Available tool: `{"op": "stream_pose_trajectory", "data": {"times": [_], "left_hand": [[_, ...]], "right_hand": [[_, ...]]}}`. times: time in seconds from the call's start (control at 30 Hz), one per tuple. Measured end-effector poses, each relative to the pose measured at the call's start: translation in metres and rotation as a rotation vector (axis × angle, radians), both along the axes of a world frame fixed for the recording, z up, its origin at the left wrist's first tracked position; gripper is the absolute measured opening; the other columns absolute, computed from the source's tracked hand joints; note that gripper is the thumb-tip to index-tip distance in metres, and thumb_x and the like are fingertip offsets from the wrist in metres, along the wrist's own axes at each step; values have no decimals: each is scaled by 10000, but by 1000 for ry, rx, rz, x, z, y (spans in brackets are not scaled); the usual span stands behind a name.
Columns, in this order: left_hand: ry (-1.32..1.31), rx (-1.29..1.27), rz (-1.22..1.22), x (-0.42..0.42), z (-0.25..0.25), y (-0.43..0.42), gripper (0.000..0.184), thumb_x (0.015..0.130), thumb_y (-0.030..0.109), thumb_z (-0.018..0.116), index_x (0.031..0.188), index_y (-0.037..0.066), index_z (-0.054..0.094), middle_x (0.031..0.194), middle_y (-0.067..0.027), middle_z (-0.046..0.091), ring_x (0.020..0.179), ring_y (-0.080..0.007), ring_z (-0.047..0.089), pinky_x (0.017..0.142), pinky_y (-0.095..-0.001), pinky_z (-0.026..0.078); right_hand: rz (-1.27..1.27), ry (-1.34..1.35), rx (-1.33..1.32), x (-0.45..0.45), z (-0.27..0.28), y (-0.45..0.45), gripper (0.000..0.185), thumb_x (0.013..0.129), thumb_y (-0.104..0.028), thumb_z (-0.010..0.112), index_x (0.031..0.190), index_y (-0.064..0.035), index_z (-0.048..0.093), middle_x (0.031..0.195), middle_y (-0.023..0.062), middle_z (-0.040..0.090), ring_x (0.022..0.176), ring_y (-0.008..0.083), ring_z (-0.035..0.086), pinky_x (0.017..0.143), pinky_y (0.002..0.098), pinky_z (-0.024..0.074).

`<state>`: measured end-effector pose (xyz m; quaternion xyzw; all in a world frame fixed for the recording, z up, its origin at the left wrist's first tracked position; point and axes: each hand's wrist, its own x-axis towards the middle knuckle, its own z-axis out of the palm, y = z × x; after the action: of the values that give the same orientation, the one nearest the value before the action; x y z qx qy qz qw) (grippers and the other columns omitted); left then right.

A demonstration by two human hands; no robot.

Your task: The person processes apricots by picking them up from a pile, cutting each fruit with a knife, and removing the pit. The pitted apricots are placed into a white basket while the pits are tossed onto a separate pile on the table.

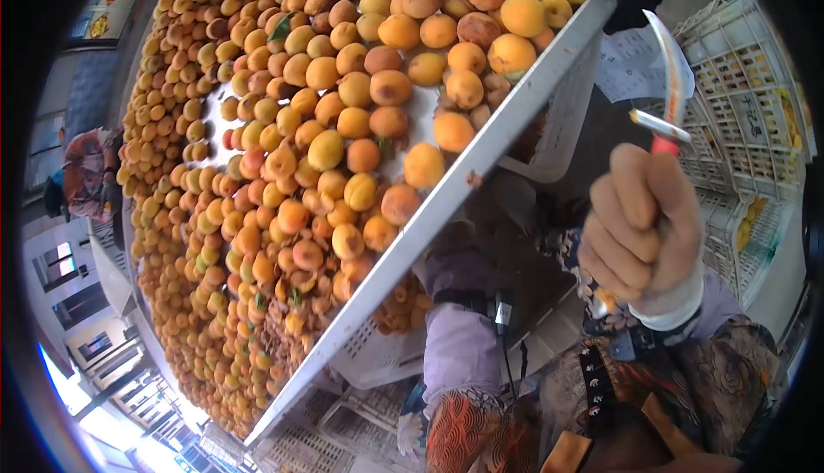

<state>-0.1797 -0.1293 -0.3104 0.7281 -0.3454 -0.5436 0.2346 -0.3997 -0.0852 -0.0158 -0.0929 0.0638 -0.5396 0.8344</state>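
My right hand [642, 224], with a white cuff at the wrist, is closed around the red handle of a knife [672, 78]. The knife's curved blade points upward, and a short metal crosspiece sits just above the handle. My left hand [455, 258] is in dark shadow by the table's metal edge [463, 172], beyond a lavender sleeve; its fingers cannot be made out. Many apricots [326, 150] cover the table, some with brown patches. Nearest to my left hand are apricots at the rim and a white crate [378, 360] under it.
A white plastic bin [558, 130] hangs below the table edge. Stacked white crates [738, 95] stand at the right, beside a printed sheet [639, 65]. Another person [88, 172] is at the far left side. More crates [300, 443] lie under the table.
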Motion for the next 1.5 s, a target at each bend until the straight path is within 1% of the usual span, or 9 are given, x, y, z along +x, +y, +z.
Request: {"op": "stream_pose_trajectory", "data": {"times": [0.13, 0.73, 0.83, 1.03, 1.13, 1.2, 1.27, 1.43, 1.5], "left_hand": [[81, -102, 14, 5, -31, -54, 333, 892, 150, 529, 1181, -14, 507, 1021, -123, 602, 868, -236, 574, 733, -331, 477], [324, -434, 46, 4, -96, -92, 392, 854, 155, 604, 1190, -7, 483, 1033, -161, 580, 916, -286, 557, 752, -400, 472], [352, -435, 35, -9, -110, -61, 404, 847, 155, 616, 1191, -6, 479, 1035, -167, 577, 924, -295, 554, 755, -411, 471], [376, -477, 58, -26, -103, 19, 429, 834, 157, 641, 1194, -4, 471, 1039, -180, 570, 940, -311, 548, 762, -434, 469], [353, -511, 59, -26, -67, 43, 438, 830, 157, 649, 1195, -3, 468, 1040, -184, 567, 945, -317, 546, 764, -441, 468], [-314, -949, -436, -31, 22, 58, 411, 798, 29, 651, 1172, 9, 483, 1093, -191, 532, 958, -342, 534, 783, -448, 471], [-298, -1005, -409, -29, 53, 81, 358, 805, -19, 619, 1142, 30, 509, 1103, -173, 509, 951, -321, 532, 764, -393, 490], [-189, -800, -128, -6, 136, 135, 203, 881, 62, 530, 1081, 30, 539, 1036, -117, 505, 924, -225, 514, 750, -330, 490], [111, -527, 320, 16, 142, 147, 250, 939, 202, 488, 1076, 0, 539, 1048, -109, 512, 949, -204, 510, 801, -315, 465]], "right_hand": [[-108, 159, 121, -2, 2, -7, 352, 1002, -287, 309, 774, -24, 360, 410, -45, 194, 254, 61, 164, 242, 232, 166], [-114, 279, 386, 2, 0, -4, 399, 940, -310, 509, 733, 27, 448, 421, -1, 334, 263, 55, 222, 225, 212, 211], [-151, 249, 173, 0, -11, 1, 371, 988, -337, 371, 872, 13, 413, 603, 56, 437, 322, 66, 298, 270, 205, 234], [-9, 134, 165, -1, -5, 0, 432, 996, -397, 260, 869, -3, 383, 479, -2, 322, 261, 66, 197, 229, 227, 151], [85, 136, 43, -10, -12, 2, 421, 999, -399, 266, 856, -35, 423, 485, -29, 301, 275, 73, 184, 246, 237, 157], [61, 161, 63, -9, -10, 5, 414, 994, -394, 288, 849, -34, 431, 489, -30, 310, 287, 72, 197, 257, 233, 169], [32, 241, 71, -7, -8, 9, 400, 984, -385, 331, 834, -33, 447, 497, -31, 327, 311, 69, 223, 280, 225, 192], [-34, 452, 53, 7, 0, 16, 373, 959, -362, 440, 796, -29, 486, 518, -34, 370, 372, 62, 290, 338, 204, 250], [59, 404, 122, 19, -12, 18, 340, 938, -361, 491, 815, -44, 512, 551, -46, 378, 416, 64, 304, 395, 214, 257]]}}
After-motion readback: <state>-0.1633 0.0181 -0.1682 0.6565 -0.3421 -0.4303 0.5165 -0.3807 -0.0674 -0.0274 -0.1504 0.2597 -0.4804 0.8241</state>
